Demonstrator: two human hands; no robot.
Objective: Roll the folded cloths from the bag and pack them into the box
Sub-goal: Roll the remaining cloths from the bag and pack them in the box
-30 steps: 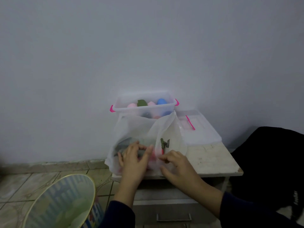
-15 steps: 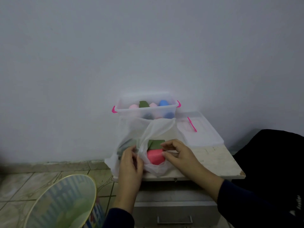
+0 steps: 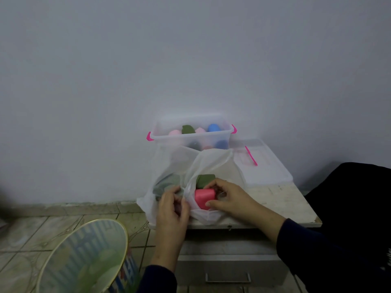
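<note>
Plastic gathered under both hands at the near edge of the small cabinet [image 3: 281, 199]. The left hand [image 3: 172, 206] was pinched on the rim of the white bag [image 3: 169, 163], seemingly to hold its mouth wide so the other hand could get in. The right hand [image 3: 227, 197] curled round the pink folded cloth [image 3: 204, 197], thumb at its near corner and fingers over its far side, grasping it inside the opening, probably to draw it out for rolling. A green folded cloth [image 3: 204, 179] lay just beyond the pink one, touching the right fingertips, and a grey-green one [image 3: 167, 182] showed dimly through the plastic beyond the left hand.

Past the bag, farther from both hands, stood the clear box [image 3: 191, 138] with pink clips, already holding several rolled cloths [image 3: 213, 127] in pink, green and blue; plenty of the task appeared to be done, with at least three cloths left. The box lid [image 3: 266, 170] lay beyond the right hand, beside the box, likely kept clear until packing finished. A patterned bin [image 3: 84, 256] sat on the floor to the left of the left forearm.

Compared with half a second earlier, the bag mouth had opened a little wider, more of the pink cloth was exposed, and the right hand had closed from the rim onto the cloth itself. A second earlier both hands were only pressing on the closed bag.
</note>
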